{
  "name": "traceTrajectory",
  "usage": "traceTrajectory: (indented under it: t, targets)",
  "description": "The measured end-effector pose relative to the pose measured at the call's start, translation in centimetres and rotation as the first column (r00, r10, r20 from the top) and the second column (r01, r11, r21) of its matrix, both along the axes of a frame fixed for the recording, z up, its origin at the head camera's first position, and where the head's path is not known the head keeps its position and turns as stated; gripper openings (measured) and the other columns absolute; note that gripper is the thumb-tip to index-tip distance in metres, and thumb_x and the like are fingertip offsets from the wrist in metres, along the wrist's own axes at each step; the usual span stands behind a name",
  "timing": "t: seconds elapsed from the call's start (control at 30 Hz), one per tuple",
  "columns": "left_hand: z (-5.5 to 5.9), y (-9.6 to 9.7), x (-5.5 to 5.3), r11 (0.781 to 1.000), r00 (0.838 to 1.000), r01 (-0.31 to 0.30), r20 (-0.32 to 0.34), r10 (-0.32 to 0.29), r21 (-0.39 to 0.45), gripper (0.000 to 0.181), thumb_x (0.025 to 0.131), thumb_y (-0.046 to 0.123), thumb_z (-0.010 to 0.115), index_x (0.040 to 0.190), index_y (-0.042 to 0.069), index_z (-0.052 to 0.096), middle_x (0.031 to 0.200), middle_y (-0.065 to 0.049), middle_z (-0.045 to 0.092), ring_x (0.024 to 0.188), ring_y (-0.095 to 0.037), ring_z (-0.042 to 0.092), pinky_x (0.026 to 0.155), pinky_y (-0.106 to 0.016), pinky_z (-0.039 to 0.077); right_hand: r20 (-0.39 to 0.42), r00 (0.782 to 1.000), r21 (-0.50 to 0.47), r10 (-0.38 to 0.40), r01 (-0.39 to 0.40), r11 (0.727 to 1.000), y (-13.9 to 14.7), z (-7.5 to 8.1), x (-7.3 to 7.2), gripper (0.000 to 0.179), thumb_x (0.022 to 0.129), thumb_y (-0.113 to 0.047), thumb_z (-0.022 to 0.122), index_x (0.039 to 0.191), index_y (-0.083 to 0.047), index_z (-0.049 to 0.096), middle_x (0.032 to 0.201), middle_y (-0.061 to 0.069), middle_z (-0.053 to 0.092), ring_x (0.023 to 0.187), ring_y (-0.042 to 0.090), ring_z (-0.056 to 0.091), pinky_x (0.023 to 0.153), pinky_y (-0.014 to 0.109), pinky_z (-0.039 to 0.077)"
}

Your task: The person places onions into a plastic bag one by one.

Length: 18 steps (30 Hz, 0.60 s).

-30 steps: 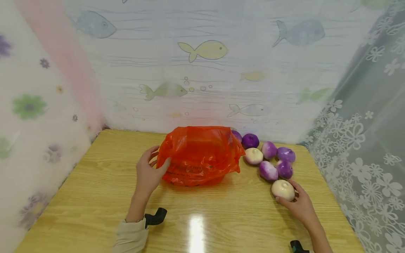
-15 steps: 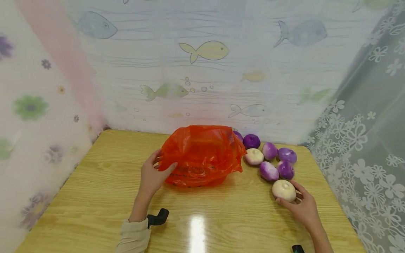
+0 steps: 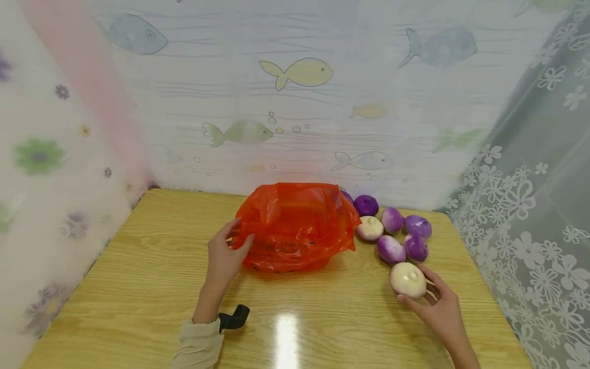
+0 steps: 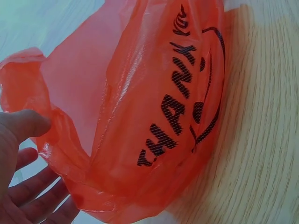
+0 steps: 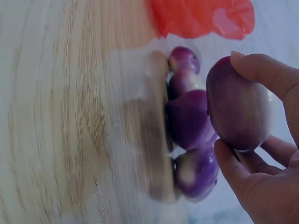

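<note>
In the head view my right hand [image 3: 440, 305] holds a pale onion [image 3: 407, 280] between thumb and fingers, at the near end of a group of onions. The right wrist view shows the held onion [image 5: 238, 106] with a purple side, raised off the table. My left hand [image 3: 227, 251] is at the left side of a red plastic bag [image 3: 295, 225]. In the left wrist view its thumb [image 4: 30, 123] touches the edge of the bag [image 4: 126, 102], with the other fingers spread along it. The bag's mouth gapes; black lettering marks its side.
Several purple and white onions, such as a dark purple one [image 3: 366, 205], lie right of the bag at the back right; one is partly hidden behind it. They stand on a wooden table [image 3: 152, 266], with patterned curtains behind and at both sides.
The right hand has lifted the pale onion and shifted it slightly left. My left hand has moved a little to the right along with the bag's left side, its thumb drawing back slightly.
</note>
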State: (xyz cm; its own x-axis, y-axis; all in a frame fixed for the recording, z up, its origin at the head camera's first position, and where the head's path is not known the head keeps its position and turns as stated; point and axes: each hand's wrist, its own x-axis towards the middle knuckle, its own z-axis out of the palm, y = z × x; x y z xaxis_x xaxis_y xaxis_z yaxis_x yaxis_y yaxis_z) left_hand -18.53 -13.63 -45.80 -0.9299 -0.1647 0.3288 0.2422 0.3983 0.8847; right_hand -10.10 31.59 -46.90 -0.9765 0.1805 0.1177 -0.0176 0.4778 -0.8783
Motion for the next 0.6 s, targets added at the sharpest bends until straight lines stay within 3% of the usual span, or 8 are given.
traceTrajectory:
  t: [0.07, 0.2, 0.43, 0.6]
  targets:
    - [-0.1, 0.1, -0.1, 1.000, 0.999, -0.019, -0.039, 0.019, -0.011, 0.043, 0.090, 0.010, 0.077, 0.130, 0.000, 0.064, 0.122, -0.018, 0.068, 0.107, -0.034, 0.066, 0.087, -0.052, 0.058, -0.036, 0.999, -0.025, 0.014, -0.014, 1.000, -0.5, 0.0, 0.1, 0.080, 0.077, 0.000, 0.086, 0.147, 0.003, 0.047, 0.129, -0.027, 0.049, 0.105, -0.009, 0.055, 0.086, 0.007, 0.049]
    - [-0.4, 0.3, -0.3, 0.999, 0.994, -0.037, -0.103, 0.036, -0.015, 0.031, 0.090, 0.005, 0.076, 0.120, -0.002, 0.070, 0.117, -0.019, 0.070, 0.104, -0.036, 0.067, 0.083, -0.055, 0.059, -0.074, 0.996, -0.045, 0.051, -0.054, 0.998, -1.4, 0.0, 0.3, 0.079, 0.076, 0.005, 0.086, 0.145, 0.004, 0.048, 0.130, -0.026, 0.052, 0.107, -0.007, 0.056, 0.086, 0.008, 0.050]
    - [-0.4, 0.5, -0.4, 0.999, 0.992, -0.051, -0.118, 0.052, 0.008, 0.024, 0.090, 0.003, 0.074, 0.113, -0.005, 0.073, 0.120, -0.021, 0.068, 0.112, -0.038, 0.064, 0.085, -0.058, 0.057, -0.129, 0.985, -0.094, 0.114, -0.127, 0.987, -2.9, 0.1, 0.4, 0.081, 0.072, 0.013, 0.085, 0.144, 0.005, 0.049, 0.132, -0.021, 0.057, 0.107, -0.003, 0.060, 0.086, 0.012, 0.053]
    - [-0.3, 0.7, -0.5, 0.997, 0.982, -0.076, -0.170, 0.080, 0.036, 0.019, 0.089, 0.001, 0.074, 0.105, -0.008, 0.072, 0.122, -0.023, 0.064, 0.115, -0.040, 0.060, 0.090, -0.061, 0.054, -0.183, 0.968, -0.141, 0.174, -0.200, 0.970, -4.3, 0.6, 0.5, 0.083, 0.070, 0.018, 0.083, 0.144, 0.008, 0.048, 0.137, -0.014, 0.057, 0.109, 0.000, 0.061, 0.088, 0.014, 0.054]
